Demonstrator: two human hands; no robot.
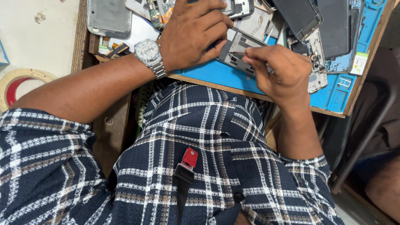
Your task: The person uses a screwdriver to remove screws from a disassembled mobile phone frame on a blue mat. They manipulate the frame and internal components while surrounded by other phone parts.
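**Two hands on a phone frame**

While the left hand point(196, 35) presses flat, fingers spread, on a grey phone frame point(239, 50) lying on the blue mat point(216, 75) at the bench's near edge, the right hand point(281, 73) is closed around a thin tool point(239, 54), its tip touching the frame. A silver wristwatch point(148, 52) sits on the left wrist, and other phone parts point(300, 16) crowd the mat beyond

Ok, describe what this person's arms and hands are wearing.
Both forearms are bare. The left hand has a silver metal-link wristwatch with a pale round dial. The right hand shows no watch or rings. Short sleeves of a navy plaid shirt with white and brown lines cover the upper arms.
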